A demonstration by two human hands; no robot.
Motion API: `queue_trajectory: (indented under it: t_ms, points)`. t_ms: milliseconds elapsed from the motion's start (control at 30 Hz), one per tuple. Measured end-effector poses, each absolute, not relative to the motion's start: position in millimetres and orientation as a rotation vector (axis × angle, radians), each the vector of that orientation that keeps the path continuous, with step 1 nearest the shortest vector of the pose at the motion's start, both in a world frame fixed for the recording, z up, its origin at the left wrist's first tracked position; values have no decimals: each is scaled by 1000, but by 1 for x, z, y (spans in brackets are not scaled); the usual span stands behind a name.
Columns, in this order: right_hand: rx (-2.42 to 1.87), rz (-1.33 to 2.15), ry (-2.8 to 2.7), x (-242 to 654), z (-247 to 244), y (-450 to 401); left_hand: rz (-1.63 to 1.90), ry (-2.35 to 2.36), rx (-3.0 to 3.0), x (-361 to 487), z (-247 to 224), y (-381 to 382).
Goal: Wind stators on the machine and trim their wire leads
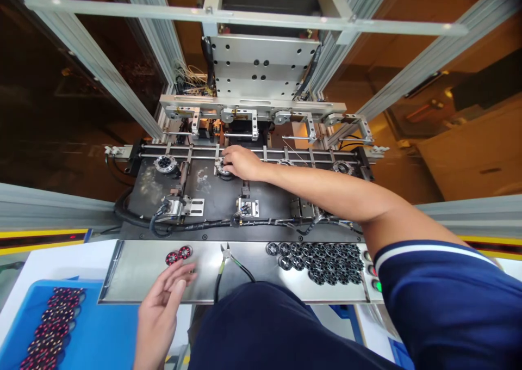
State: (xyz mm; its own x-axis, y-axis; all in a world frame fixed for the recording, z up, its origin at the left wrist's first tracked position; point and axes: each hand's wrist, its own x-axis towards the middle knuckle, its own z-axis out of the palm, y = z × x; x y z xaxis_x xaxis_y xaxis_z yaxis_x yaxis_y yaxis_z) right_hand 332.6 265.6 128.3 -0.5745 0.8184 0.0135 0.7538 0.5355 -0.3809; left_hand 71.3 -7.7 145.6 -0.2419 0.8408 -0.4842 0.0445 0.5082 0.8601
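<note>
My right hand (243,163) reaches across the machine to its second round fixture (222,167). The fingers curl down over the top of that fixture, and whatever sits between them is hidden. My left hand (165,304) is over the front edge of the metal tray (134,272), fingers loosely extended and thumb apart, holding nothing. Just beyond its fingertips lie two small ring-shaped parts with red windings, one (172,258) partly beside the other (185,252). A pair of cutting pliers (227,254) rests on the tray between my hands, jaws pointing away from me.
Many black ring-shaped parts (332,261) are packed on the tray's right side. A blue bin (110,318) at lower left holds rows of red-wound rings (53,326). Another fixture (166,164) stands at the left. Metal arms (240,114) hang behind the fixtures; cables (212,224) cross in front.
</note>
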Motion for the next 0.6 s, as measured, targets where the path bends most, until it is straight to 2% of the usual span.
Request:
queue_trajectory:
  t_ms: [200, 333, 600]
  points:
    - [-1067, 269, -2972, 362, 135, 243, 867, 1722, 699, 41, 129, -25]
    - [-1047, 119, -3127, 363, 134, 239, 821, 1768, 668, 35, 121, -35]
    - [-1171, -35, -3159, 343, 151, 235, 682, 1417, 1411, 76, 94, -27]
